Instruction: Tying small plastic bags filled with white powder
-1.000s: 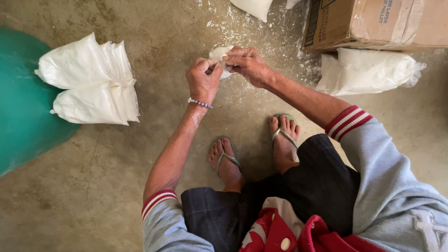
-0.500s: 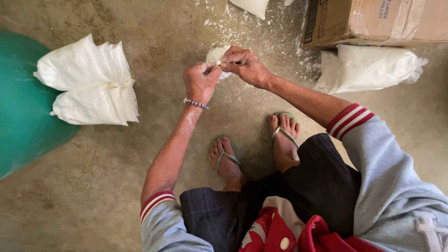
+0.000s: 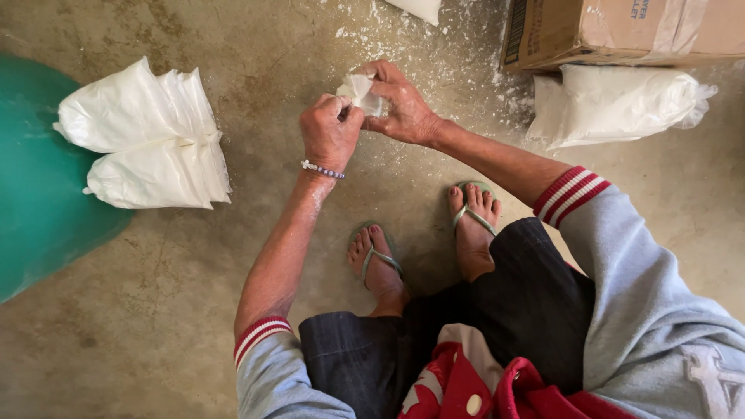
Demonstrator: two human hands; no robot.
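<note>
Since the earlier picture both hands have slid a little toward the top of the floor, and the small bag (image 3: 358, 91) has come along with them. The left hand (image 3: 330, 132) is closed in a fist around the lower part of the small bag. The right hand (image 3: 401, 101) is curled, and its fingers pinch the bag's upper part. The small bag is thin, crinkly, see-through plastic with white powder inside. It is bunched up, so I cannot tell for sure which way its long side runs. It is held above the floor (image 3: 155, 310), near the middle of the top edge. The floor is rough grey concrete with white powder spilled on it. Two fat white bags (image 3: 147, 140) lie side by side near the left edge, touching a green tub (image 3: 39, 202). One more full white bag (image 3: 621, 105) lies near the top right corner, just below a brown cardboard box (image 3: 621, 31). Two feet in flip-flops (image 3: 423, 240) stand below the hands.
</note>
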